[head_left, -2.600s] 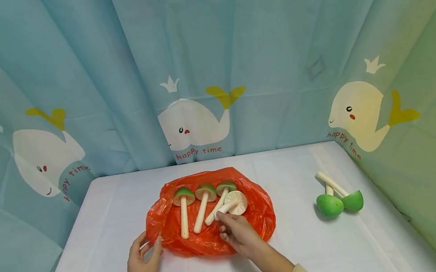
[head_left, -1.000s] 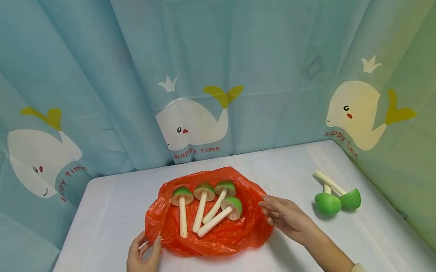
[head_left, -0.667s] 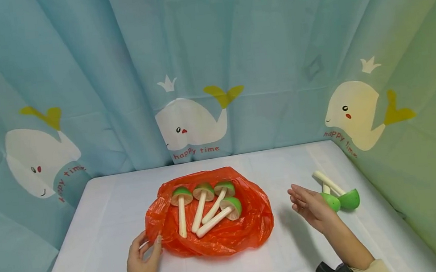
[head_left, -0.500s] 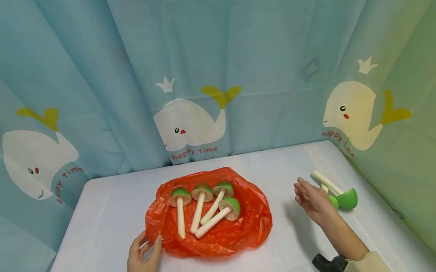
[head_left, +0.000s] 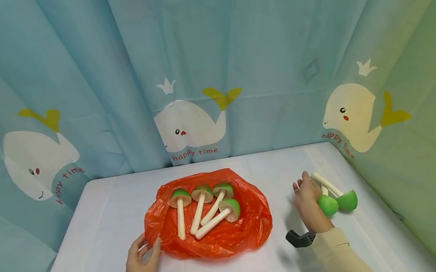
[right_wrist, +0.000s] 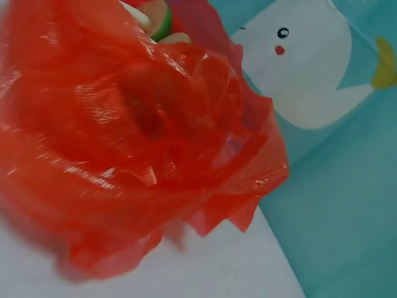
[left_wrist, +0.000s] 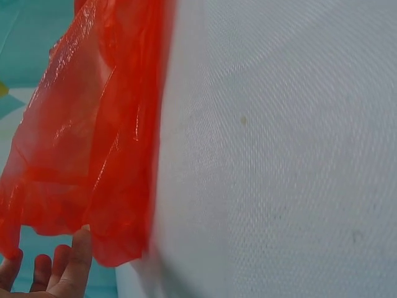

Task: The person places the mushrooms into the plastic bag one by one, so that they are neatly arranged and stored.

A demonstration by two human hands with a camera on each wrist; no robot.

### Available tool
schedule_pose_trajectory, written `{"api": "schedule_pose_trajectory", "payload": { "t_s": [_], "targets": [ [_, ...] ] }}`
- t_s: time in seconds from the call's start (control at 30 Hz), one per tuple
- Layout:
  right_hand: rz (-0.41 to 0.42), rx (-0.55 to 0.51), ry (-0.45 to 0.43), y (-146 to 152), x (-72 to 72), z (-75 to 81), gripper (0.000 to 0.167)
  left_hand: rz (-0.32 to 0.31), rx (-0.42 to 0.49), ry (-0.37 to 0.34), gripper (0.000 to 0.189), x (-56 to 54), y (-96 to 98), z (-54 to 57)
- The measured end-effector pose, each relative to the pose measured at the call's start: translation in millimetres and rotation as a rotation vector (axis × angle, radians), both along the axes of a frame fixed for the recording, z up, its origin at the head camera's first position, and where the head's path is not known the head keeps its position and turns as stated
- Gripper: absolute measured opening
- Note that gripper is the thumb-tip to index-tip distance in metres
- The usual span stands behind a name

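Note:
My left hand (head_left: 141,266) touches the left edge of a red plastic bag (head_left: 249,235) with thumb and fingertips, its fingers relaxed and apart. In the left wrist view, the fingers (left_wrist: 79,248) meet the bag's lower edge. Several toy mushrooms with green caps and white stems, one being the nearest mushroom (head_left: 215,221), lie on the spread bag. My right hand (head_left: 307,197) is over the table just left of two more mushrooms, a round-capped one (head_left: 328,205) and a second one (head_left: 347,201) lying against it. It holds nothing visible. The right wrist view shows the bag, not the hand.
A white cloth covers the table (head_left: 104,238). Blue-green curtains (head_left: 273,58) printed with white whales hang along the back and sides. A black wrist mount (head_left: 300,239) sticks out from the right wrist beside a beige sleeve (head_left: 342,256).
My right hand has let go of a mushroom on the bag, which now lies cap to the right, and moved right to the two mushrooms. The left hand stays at the bag's edge.

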State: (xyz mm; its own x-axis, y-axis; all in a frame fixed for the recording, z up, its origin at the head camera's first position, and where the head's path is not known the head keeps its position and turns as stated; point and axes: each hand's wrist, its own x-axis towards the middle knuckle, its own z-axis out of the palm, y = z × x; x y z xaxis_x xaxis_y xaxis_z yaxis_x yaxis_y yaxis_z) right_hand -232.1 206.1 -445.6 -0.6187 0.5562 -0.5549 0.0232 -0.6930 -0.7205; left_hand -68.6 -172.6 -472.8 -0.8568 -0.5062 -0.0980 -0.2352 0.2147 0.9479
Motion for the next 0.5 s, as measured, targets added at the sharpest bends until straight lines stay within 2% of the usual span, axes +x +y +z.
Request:
{"api": "schedule_pose_trajectory", "payload": {
  "t_s": [0.1, 0.3, 0.5],
  "targets": [
    [-0.076, 0.011, -0.019, -4.6, -10.6, -3.9, 0.044, -0.006, 0.0, -0.006, 0.061, 0.0, 0.6, 0.6],
    [-0.159, -0.021, -0.024, -3.5, -25.1, -11.2, 0.024, -0.026, 0.024, -0.015, 0.065, 1.6, -1.3, 2.3],
    [-0.174, -0.068, -0.058, 4.4, -36.6, -17.9, 0.018, -0.02, 0.019, -0.009, 0.064, 2.8, -1.9, 2.6]
  ]
}}
